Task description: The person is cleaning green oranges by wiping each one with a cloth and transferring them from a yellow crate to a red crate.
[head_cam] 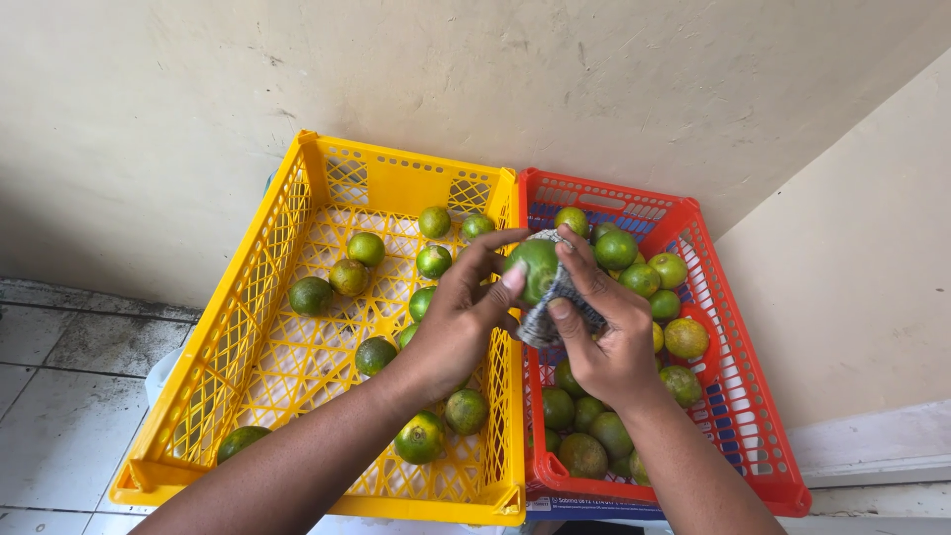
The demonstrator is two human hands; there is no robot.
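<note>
My left hand (458, 322) and my right hand (606, 332) meet above the seam between two crates. Together they hold one green citrus fruit (535, 267). A patterned grey cloth (555, 305) is pressed against the fruit by my right hand's fingers. My left thumb and fingers wrap the fruit's left side. Below my left hand is a yellow plastic crate (297, 198) with several green and yellowish citrus fruits (366, 249) scattered on its floor. Below my right hand is a red plastic crate (738, 357) holding several more citrus fruits (616, 250).
Both crates stand side by side against a cream wall (495, 69). A second wall (862, 248) closes the corner on the right. Grey floor tiles (69, 367) lie to the left of the yellow crate.
</note>
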